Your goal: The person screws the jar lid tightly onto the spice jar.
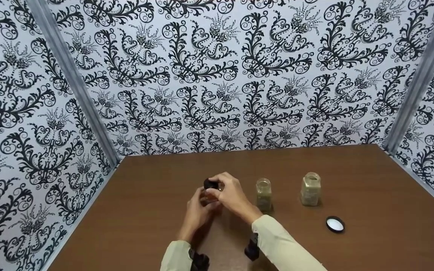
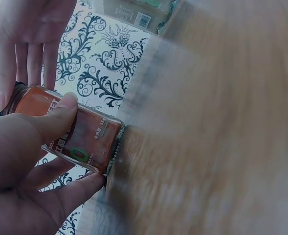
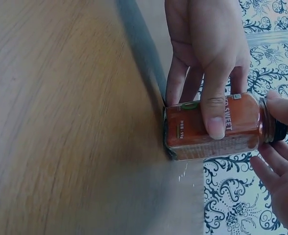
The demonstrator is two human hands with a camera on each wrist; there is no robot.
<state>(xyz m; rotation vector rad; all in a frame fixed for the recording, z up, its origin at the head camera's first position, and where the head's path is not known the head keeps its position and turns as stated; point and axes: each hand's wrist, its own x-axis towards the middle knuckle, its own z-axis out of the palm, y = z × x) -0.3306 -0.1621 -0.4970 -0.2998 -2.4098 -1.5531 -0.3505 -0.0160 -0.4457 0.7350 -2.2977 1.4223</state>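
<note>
A square glass spice jar [image 3: 192, 129] of orange-red powder stands on the table between both hands. My left hand [image 1: 196, 212] grips its body, thumb across the labelled front, as the left wrist view shows. At the top of the jar, the fingers and thumb of my right hand [image 1: 234, 195] pinch the black lid [image 1: 210, 184]. That lid sits on the jar's neck in the right wrist view; whether it is screwed tight I cannot tell. In the head view the hands hide most of the jar.
Right of the hands stand two uncapped glass jars of greenish-brown contents, a nearer one [image 1: 264, 197] and a farther-right one [image 1: 310, 192]. A black lid [image 1: 335, 224] lies with its white inside up on the brown table [image 1: 156, 180]. Patterned walls [image 1: 209, 75] enclose the table.
</note>
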